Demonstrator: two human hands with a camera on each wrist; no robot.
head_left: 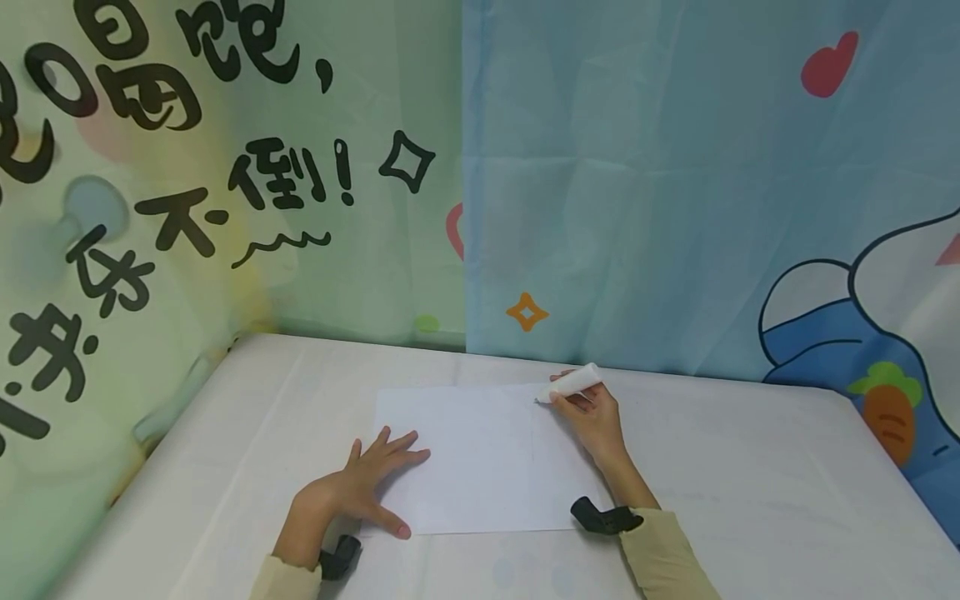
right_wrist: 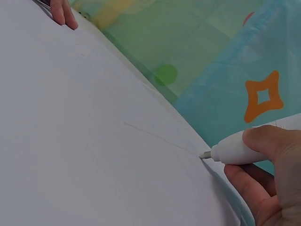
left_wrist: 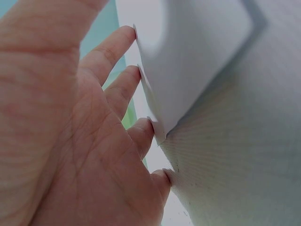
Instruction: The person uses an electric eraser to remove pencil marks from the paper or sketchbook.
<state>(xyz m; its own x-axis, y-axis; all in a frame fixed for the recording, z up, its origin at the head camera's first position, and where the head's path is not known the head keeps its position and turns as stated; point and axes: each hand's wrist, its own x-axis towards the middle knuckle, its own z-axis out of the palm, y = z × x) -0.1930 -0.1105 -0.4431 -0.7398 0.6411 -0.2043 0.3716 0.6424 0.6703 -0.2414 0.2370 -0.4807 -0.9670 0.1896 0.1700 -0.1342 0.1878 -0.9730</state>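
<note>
A white sheet of paper (head_left: 472,458) lies flat on the white-covered table. My left hand (head_left: 360,486) rests with fingers spread over its left edge; in the left wrist view, fingertips (left_wrist: 127,33) touch the paper near a corner (left_wrist: 162,134). My right hand (head_left: 596,421) pinches a thick white pen (head_left: 576,382) between thumb and fingers, near the paper's far right corner. The pen is tilted. In the right wrist view, its metal tip (right_wrist: 205,155) is at the paper's surface, at the end of a faint thin line (right_wrist: 162,138).
The white tablecloth (head_left: 750,483) extends around the paper. Behind the table hang a green printed curtain (head_left: 360,275) with black characters and a blue one (head_left: 637,208) with a carrot (head_left: 888,421) and other drawings. Black wrist devices (head_left: 606,517) sit at both cuffs.
</note>
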